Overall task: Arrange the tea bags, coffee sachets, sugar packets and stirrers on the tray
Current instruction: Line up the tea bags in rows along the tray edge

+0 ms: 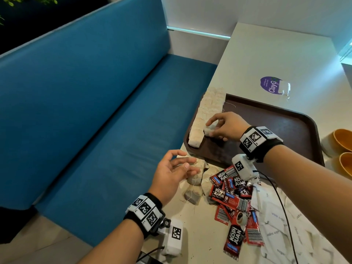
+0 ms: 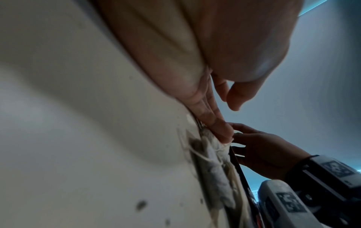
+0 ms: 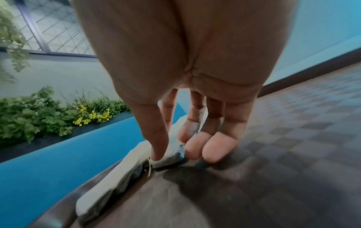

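Observation:
A brown tray [image 1: 276,119] lies on the pale table. A row of tea bags [image 1: 204,115] runs along its left edge. My right hand [image 1: 213,126] pinches one tea bag [image 1: 207,131] beside the near end of that row; in the right wrist view thumb and fingers [image 3: 192,148] press it [image 3: 170,158] onto the tray floor. My left hand [image 1: 190,161] hovers with relaxed fingers over loose tea bags [image 1: 194,181] on the table; in the left wrist view its straight fingertips [image 2: 222,131] touch that pile [image 2: 215,163]. Red coffee sachets [image 1: 234,199] and white sugar packets [image 1: 285,229] lie near me. I see no stirrers.
A blue padded bench [image 1: 95,111] runs along the table's left edge. Two orange bowls [image 1: 341,141] stand right of the tray. A purple round sticker [image 1: 269,86] with a single tea bag [image 1: 284,88] on it lies beyond the tray.

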`<state>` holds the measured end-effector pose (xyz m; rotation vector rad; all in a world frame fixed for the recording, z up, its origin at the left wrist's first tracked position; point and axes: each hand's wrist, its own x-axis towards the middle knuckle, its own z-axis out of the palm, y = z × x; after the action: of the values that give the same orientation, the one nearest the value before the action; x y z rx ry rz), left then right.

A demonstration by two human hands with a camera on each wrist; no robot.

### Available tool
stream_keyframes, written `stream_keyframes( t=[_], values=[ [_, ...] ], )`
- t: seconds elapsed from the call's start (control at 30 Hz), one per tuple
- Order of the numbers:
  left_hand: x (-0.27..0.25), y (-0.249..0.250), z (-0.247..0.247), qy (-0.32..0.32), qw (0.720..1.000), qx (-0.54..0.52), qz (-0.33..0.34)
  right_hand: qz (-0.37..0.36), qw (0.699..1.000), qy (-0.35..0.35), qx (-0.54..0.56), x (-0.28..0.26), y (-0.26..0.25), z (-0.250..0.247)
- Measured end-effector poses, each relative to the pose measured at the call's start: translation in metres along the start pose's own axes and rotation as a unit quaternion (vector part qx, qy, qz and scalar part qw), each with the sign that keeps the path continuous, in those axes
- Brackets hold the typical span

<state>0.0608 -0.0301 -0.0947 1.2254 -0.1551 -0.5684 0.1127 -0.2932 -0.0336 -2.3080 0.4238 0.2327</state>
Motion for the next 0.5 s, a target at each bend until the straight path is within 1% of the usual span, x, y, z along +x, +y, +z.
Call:
stream_keyframes(
  t=[0.07,0.27,0.37,0.5],
  values=[
    [-0.0006,0.0011,0.0003,0.001,1.000,0.001,0.001,0.005,1.000,0.006,-0.027,0.0032,0.0011,0.0028],
    [-0.0005,0.0015,0.0010,0.003,1.000,0.003,0.003,0.018,0.998,0.038,-0.055,0.0078,0.0042,0.0076],
    [-0.0004,0.0013,0.0007,0.003,1.000,0.004,0.004,0.019,0.998,0.043,-0.045,0.0060,0.0026,0.0065],
    [-0.0003,0.0008,0.0010,0.007,1.000,0.000,0.006,0.035,0.994,0.103,-0.022,0.0065,0.0044,-0.0011]
  ],
)
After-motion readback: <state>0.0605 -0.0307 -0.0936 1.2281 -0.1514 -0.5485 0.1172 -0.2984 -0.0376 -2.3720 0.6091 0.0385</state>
